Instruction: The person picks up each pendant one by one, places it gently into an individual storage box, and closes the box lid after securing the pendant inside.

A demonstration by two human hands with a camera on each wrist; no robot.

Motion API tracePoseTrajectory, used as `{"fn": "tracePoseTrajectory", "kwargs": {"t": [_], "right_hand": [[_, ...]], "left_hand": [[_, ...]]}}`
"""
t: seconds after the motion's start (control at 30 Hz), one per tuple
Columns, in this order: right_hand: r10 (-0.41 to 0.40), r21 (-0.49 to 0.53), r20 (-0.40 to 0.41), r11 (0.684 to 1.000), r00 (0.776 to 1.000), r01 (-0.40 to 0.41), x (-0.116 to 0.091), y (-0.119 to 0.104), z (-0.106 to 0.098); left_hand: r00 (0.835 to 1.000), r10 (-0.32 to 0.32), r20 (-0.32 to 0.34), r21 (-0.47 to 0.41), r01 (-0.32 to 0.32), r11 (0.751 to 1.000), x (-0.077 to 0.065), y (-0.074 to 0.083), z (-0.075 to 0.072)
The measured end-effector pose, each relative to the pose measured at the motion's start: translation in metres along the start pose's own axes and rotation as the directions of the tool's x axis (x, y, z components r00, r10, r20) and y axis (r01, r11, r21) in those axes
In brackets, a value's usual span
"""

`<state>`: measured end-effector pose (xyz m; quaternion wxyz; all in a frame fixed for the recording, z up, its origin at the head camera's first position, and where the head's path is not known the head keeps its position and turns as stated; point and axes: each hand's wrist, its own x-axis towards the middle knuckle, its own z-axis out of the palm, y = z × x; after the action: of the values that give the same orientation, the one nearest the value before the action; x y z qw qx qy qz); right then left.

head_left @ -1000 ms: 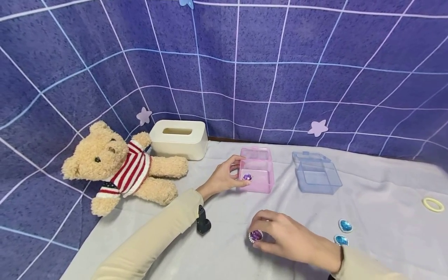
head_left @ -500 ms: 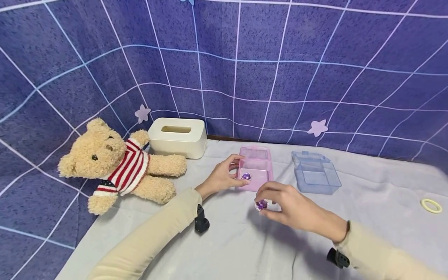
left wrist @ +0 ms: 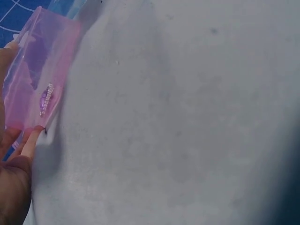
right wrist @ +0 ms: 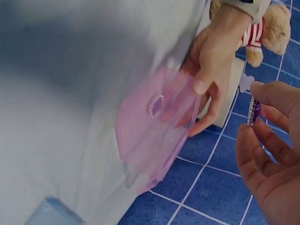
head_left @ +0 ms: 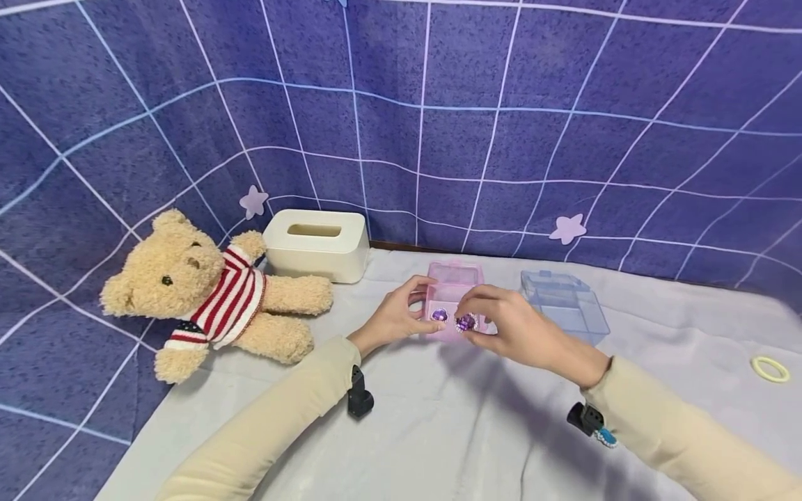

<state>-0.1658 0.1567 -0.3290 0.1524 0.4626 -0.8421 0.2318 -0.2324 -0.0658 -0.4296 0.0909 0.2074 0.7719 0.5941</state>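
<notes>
A see-through pink box [head_left: 447,336] stands with its lid raised on the white cloth. My left hand [head_left: 396,314] grips its left side, thumb at the front and fingers behind. Inside, at the left, lies a purple gem with a sparkling rim [head_left: 440,315]. Over the right part of the box, my right hand [head_left: 520,328] pinches a second purple gem [head_left: 466,323] between thumb and fingertips. In the right wrist view, this held gem [right wrist: 253,112] shows edge-on, and the pink box [right wrist: 145,136] has the other gem seen through its wall.
A see-through blue box [head_left: 579,313] stands open behind the right hand. A blue gem [head_left: 606,437] peeks out beside the right wrist camera. A pale yellow ring [head_left: 770,369] lies far right. A teddy bear [head_left: 207,299] and a cream tissue box [head_left: 316,247] are at left.
My right hand has carried the purple gem from the front of the cloth up and forward to above the pink box. The left hand has kept its grip there.
</notes>
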Motion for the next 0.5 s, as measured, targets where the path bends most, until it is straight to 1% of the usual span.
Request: {"fn": "tracePoseTrajectory", "kwargs": {"t": [0.2,0.4,0.5], "right_hand": [[0.013,0.001,0.013,1.000,1.000,-0.013,0.014,0.015,0.001],[0.059,0.003,0.034,0.998,0.998,-0.059,0.019,0.032,0.004],[0.075,0.004,0.047,0.997,0.996,-0.075,0.020,0.039,0.009]], "left_hand": [[1.000,-0.005,-0.003,-0.007,0.005,1.000,0.000,0.000,-0.002],[1.000,-0.003,0.005,-0.010,0.003,1.000,0.001,0.000,0.000],[1.000,-0.008,0.006,-0.003,0.008,1.000,0.001,0.000,0.000]]}}
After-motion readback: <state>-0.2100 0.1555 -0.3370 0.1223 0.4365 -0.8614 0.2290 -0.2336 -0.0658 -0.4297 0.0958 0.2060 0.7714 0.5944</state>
